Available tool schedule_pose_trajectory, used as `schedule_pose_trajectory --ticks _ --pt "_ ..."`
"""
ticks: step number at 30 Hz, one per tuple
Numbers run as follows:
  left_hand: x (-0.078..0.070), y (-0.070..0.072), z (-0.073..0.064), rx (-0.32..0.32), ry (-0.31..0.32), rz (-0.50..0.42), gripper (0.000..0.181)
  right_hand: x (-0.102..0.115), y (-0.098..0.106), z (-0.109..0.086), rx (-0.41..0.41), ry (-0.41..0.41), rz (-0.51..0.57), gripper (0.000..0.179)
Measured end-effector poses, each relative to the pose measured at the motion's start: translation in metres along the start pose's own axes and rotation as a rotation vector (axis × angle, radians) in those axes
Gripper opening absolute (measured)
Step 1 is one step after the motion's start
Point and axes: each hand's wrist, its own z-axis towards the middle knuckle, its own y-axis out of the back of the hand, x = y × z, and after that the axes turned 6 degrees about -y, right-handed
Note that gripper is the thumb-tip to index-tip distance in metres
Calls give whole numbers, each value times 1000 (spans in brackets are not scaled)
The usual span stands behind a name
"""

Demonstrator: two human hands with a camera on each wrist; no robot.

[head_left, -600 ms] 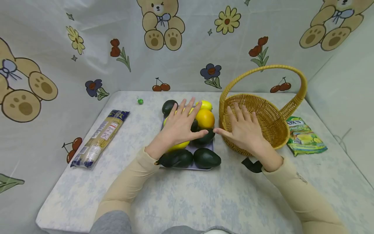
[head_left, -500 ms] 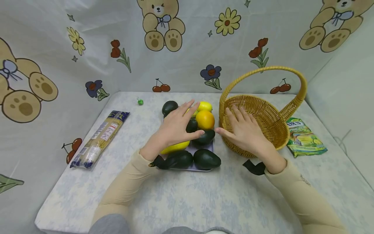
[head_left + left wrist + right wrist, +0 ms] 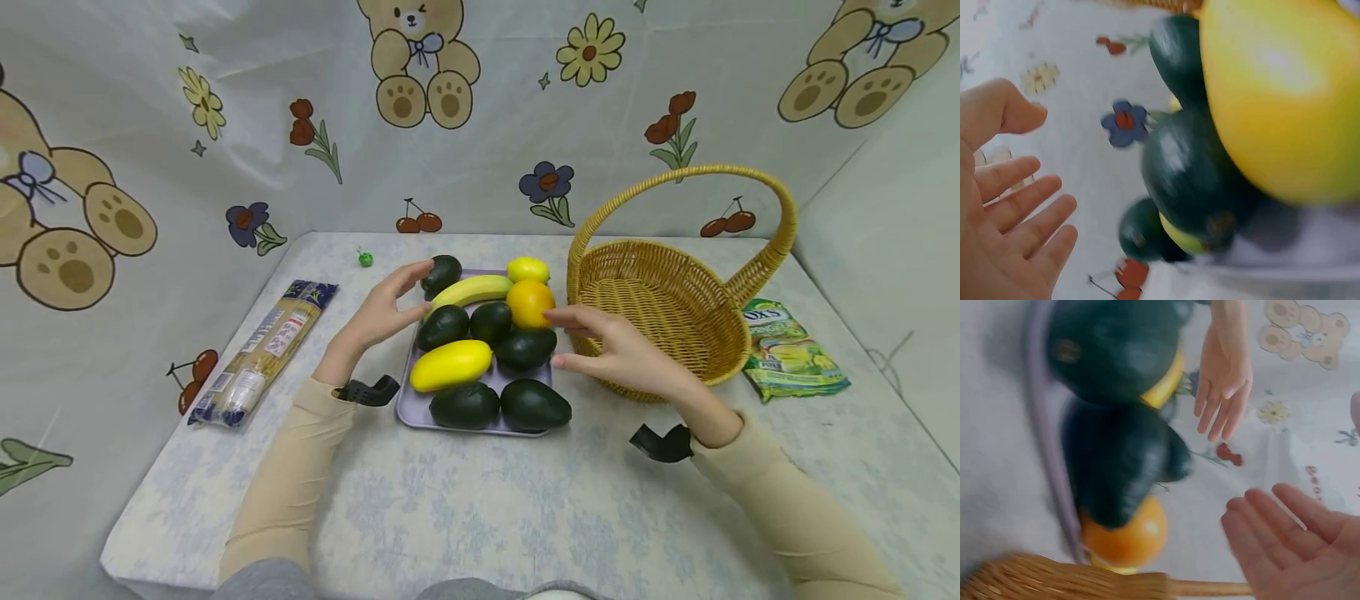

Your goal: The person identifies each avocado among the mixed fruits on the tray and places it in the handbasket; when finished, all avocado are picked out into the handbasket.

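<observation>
A lavender tray [image 3: 409, 413] bears several dark green avocados [image 3: 536, 406], a banana [image 3: 474, 290], a smooth yellow oblong fruit [image 3: 452, 365], an orange [image 3: 530, 303] and a lemon [image 3: 528, 269]. My left hand [image 3: 381, 310] hovers at the tray's left side, thumb apart from the loosely bent fingers, holding nothing. In the left wrist view, a gap separates these fingers [image 3: 1029, 222] from the avocados. My right hand [image 3: 626, 352] is held between the tray and the wicker basket [image 3: 660, 308], its fingertips near the orange in the head view. In the right wrist view its palm [image 3: 1310, 556] is bare.
A pack of spaghetti [image 3: 262, 354] lies at the left of the table. On the right, a green and yellow candy bag [image 3: 791, 350] lies beside the basket, whose tall handle [image 3: 697, 171] arches up. A small green item [image 3: 365, 259] sits near the back edge.
Both hands were spread palm down, the left over the fruit and the right over the basket. The left has moved left off the tray, and both have turned so the palms face inward.
</observation>
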Motion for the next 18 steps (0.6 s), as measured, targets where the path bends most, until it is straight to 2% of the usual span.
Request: schedule_pose_trajectory --ticks 1,4,8,12,18 --pt "7 1 -3 -5 15 -36 63 -4 -3 0 21 16 23 59" --pt "12 3 -9 -7 76 -132 58 -14 -12 2 83 61 72 58" --pt "17 5 -14 5 131 -253 55 -22 -21 2 138 32 109 60" --pt "36 0 -19 21 168 -369 55 -28 -28 0 173 -13 110 61" --pt "49 -6 -23 52 209 -420 53 -34 -38 2 206 -2 105 62"
